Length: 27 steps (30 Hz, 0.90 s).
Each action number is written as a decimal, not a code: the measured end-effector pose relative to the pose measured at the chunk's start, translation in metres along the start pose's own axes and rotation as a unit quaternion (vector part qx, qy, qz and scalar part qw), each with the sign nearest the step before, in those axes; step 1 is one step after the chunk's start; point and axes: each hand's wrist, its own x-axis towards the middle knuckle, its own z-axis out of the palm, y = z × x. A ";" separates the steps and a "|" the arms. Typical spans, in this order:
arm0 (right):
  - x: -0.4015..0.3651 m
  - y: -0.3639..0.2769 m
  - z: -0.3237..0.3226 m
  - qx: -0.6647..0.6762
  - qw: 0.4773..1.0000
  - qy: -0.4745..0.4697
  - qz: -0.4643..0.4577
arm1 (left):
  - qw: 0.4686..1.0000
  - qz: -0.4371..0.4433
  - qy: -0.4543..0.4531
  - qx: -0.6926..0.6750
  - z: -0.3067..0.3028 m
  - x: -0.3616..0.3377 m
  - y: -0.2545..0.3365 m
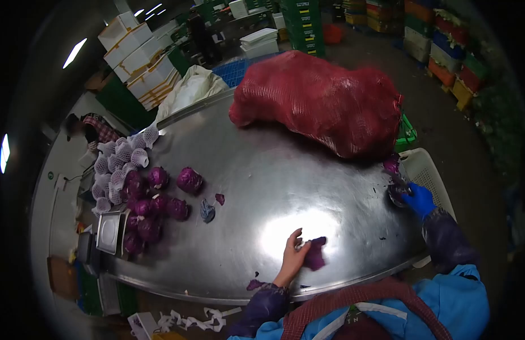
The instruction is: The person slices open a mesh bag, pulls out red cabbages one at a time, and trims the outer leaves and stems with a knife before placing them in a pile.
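My bare left hand (pixel 292 259) is over the front part of the metal table (pixel 257 164), with its fingers at a purple cabbage leaf (pixel 315 255) that it appears to pinch. The leaf's lower edge is blurred. At the table's right edge my right hand (pixel 421 200), in a blue glove, closes on a dark, shiny thing (pixel 397 194) whose kind I cannot make out. Just beyond it lies a purple piece of cabbage (pixel 391 164). A loose purple leaf scrap (pixel 255 284) rests by the front edge, near my left sleeve.
A large red mesh sack (pixel 325 102) covers the table's far side. Several red cabbages (pixel 189 180), white foam nets (pixel 124 152) and a scale (pixel 109 231) occupy the left. A crumpled bluish thing (pixel 207 211) lies mid-left. A white basket (pixel 429 175) stands right. Another person (pixel 98 130) is far left.
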 end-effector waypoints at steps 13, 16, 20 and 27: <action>0.229 -0.347 -0.106 -0.134 0.941 0.185 -0.251 | 0.997 0.061 0.046 0.025 -0.043 -0.047 -0.044; 0.270 -0.395 -0.108 -0.211 0.932 0.180 -0.235 | 0.995 0.086 0.042 0.016 -0.033 -0.042 -0.043; 0.294 -0.412 -0.110 -0.309 0.920 0.116 -0.211 | 0.991 0.126 0.041 0.008 -0.027 -0.029 -0.046; 0.244 -0.372 -0.160 -0.457 0.864 -0.066 -0.202 | 0.988 0.140 0.063 -0.023 -0.026 -0.021 -0.049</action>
